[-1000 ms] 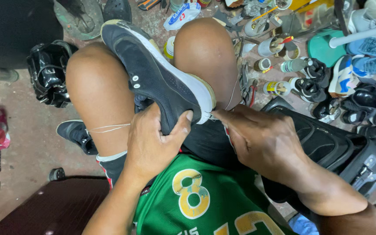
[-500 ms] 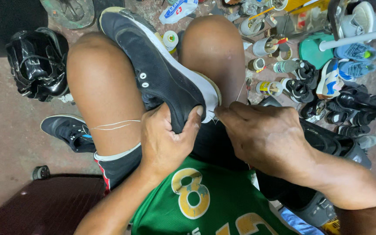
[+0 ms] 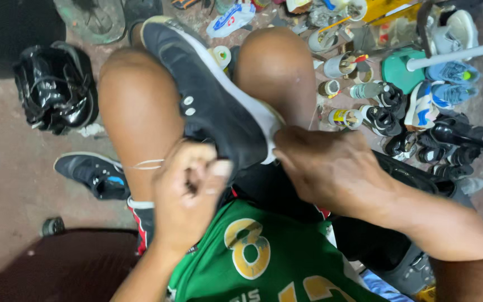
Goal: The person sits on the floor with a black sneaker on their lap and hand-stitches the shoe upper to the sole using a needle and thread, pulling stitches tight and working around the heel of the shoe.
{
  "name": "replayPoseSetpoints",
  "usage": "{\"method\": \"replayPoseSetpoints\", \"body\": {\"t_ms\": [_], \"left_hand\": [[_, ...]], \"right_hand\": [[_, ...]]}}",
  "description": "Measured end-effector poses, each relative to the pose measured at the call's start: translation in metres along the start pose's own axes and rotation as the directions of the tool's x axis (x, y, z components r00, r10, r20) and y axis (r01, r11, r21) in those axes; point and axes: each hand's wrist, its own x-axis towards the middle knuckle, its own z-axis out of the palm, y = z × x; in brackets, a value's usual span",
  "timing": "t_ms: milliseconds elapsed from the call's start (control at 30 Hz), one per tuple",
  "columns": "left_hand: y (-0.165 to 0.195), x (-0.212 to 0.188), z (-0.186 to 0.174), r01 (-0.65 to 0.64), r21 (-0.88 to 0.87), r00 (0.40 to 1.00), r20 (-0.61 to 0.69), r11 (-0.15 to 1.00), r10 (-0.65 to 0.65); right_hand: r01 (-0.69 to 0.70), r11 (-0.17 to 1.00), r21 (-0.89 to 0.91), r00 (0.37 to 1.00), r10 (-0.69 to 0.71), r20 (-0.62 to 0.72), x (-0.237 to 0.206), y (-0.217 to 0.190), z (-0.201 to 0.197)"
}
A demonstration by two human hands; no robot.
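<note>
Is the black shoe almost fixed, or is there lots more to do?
Hard to tell what is finished. The black shoe lies between the knees. The right hand works at its heel by the white sole edge, and the left hand grips the heel end. A thin thread lies across the thigh, so stitching seems in hand. The other black shoe waits on the floor.

1. The left hand (image 3: 188,196) is curling into a loose fist, its grip closing, thumb lying across the fingers.
2. The right hand (image 3: 331,168) is arching knuckles-up, fingertips pinching at the front.
3. Both forearms are angling inward between the bare knees.
</note>
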Motion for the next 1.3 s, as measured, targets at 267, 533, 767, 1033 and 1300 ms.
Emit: {"method": "replayPoseSetpoints", "body": {"t_ms": [267,533,767,1033,1300], "left_hand": [[-0.013,-0.066,-0.073,0.226,0.526,0.920,-0.392,0.820,-0.002],[-0.013,-0.046,-0.023,-0.061,0.415,0.991,-0.081,0.908,0.103],[-0.029,-0.059,-0.037,0.116,-0.296,0.988,-0.065,0.948,-0.142],[0.013,-0.003,-0.026,0.288,-0.396,0.958,0.121,0.872,-0.261],[0.011,0.037,0.000,-0.072,0.457,0.965,0.257,0.886,-0.054]], "right_hand": [[-0.058,0.991,0.119,0.996,0.066,-0.062,-0.003,0.015,-0.003],[-0.209,0.959,0.190,0.978,0.207,0.035,-0.003,0.013,0.003],[-0.310,0.878,0.365,0.950,0.297,0.092,-0.006,0.014,0.007],[-0.129,0.908,0.398,0.991,0.126,0.033,-0.011,0.021,0.007],[0.119,0.976,0.183,0.992,-0.108,-0.070,-0.012,0.036,0.008]]}}
